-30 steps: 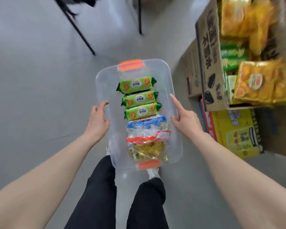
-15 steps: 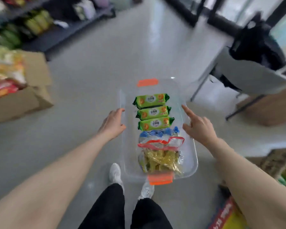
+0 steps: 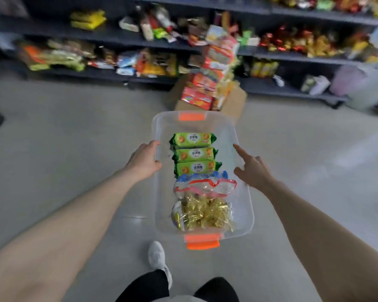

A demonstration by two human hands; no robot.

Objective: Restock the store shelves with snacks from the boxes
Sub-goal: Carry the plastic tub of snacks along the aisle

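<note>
I carry a clear plastic bin [image 3: 227, 131] with orange handles at waist height. My left hand [image 3: 143, 161] grips its left rim, thumb inside. My right hand [image 3: 252, 171] holds the right rim, index finger stretched along the edge. Inside lie three green biscuit packs [image 3: 193, 153] in a row, a crumpled clear bag with blue and red print [image 3: 203, 184], and a bag of gold-wrapped sweets [image 3: 205, 212]. Dark store shelves [image 3: 292, 57] full of snacks run across the far side.
An open cardboard box [image 3: 236, 101] stacked high with red and orange packs [image 3: 203, 88] stands on the floor just beyond the bin, in front of the shelves. Grey floor lies on both sides. My white shoe [image 3: 157, 258] steps forward below the bin.
I have turned with the bin: the view swung from boxes and a chair to facing the shelves. Both hands keep their hold on the bin's sides.
</note>
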